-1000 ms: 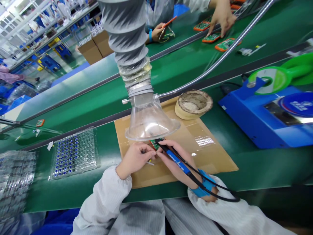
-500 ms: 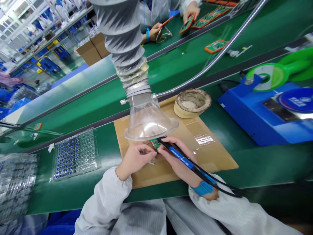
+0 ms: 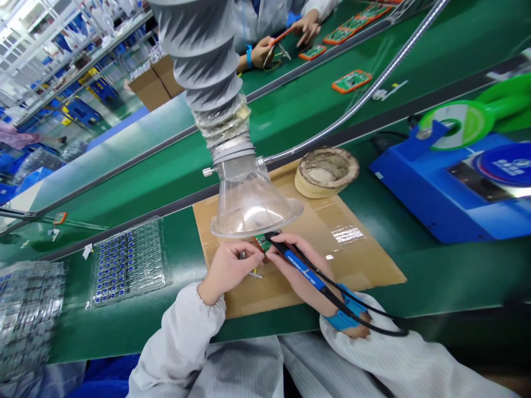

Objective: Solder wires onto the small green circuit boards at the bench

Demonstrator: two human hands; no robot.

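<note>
Under the clear hood (image 3: 253, 213), a small green circuit board (image 3: 262, 241) with an orange edge lies on the cardboard sheet (image 3: 365, 265), partly hidden by the hood and my fingers. My right hand (image 3: 305, 265) is closed around the blue handle of a soldering iron (image 3: 305, 271), its tip pointing at the board and hidden from view. At the board's near edge, my left hand (image 3: 234, 268) is closed in a pinch; what lies between thumb and finger is too small to make out. A small white connector (image 3: 256, 274) shows just below the left fingertips.
Left of the cardboard sits a clear tray of blue parts (image 3: 126, 260), beside stacked trays (image 3: 31, 309). A round pot (image 3: 326, 172) stands behind my right hand, a blue machine (image 3: 452, 188) farther right. Beyond, a conveyor (image 3: 166, 171) carries boards; a co-worker's hands (image 3: 261, 53) hold one.
My hands and the soldering iron have hardly moved. Boards on the conveyor have shifted left. Across it, the co-worker's one hand has let go of a board and moved left.
</note>
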